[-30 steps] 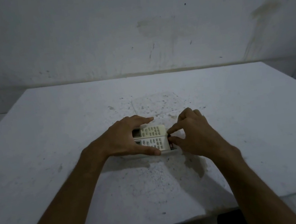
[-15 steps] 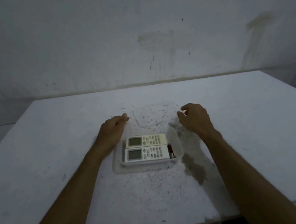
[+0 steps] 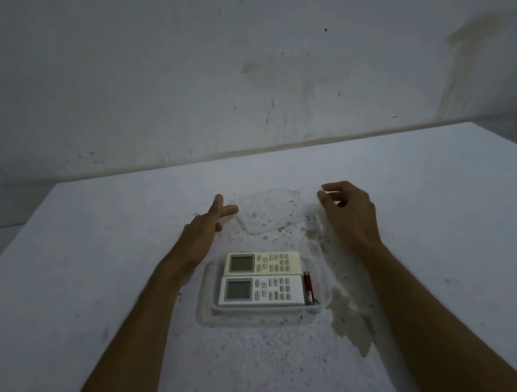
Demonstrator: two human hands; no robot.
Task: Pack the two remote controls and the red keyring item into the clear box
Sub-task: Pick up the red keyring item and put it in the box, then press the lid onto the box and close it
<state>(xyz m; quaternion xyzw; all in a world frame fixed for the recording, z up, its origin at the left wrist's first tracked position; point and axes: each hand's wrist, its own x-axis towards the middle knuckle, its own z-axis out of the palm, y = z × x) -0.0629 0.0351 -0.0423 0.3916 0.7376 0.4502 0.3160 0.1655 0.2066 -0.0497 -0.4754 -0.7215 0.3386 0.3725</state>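
The left hand [image 3: 203, 229] is hovering above the white table [image 3: 94, 270], past the far left corner of the clear box [image 3: 321, 273]. Its fingers are stretched out and spread apart, gripping nothing. Just to the right of those fingers, a clear lid [image 3: 266, 211] is lying flat on the table, beyond the box and between the two hands; whether the left fingertips are touching its edge cannot be told.

Nearer the camera, the clear box is sitting open on the table between the two forearms. Two remote controls are lying flat inside it, side by side, with their screens toward the left. The cream remote control [image 3: 261, 263] is occupying the far side, and the white remote control [image 3: 259, 291] is lying just beside it on the near side. At the right end of the box, the red keyring item [image 3: 308, 284] is lying against the end of the white remote.

The right hand [image 3: 350, 212] is hanging above the table beyond the far right corner of the box, fingers loosely curled and holding nothing. A pale stain [image 3: 353, 326] is marking the table right of the box.
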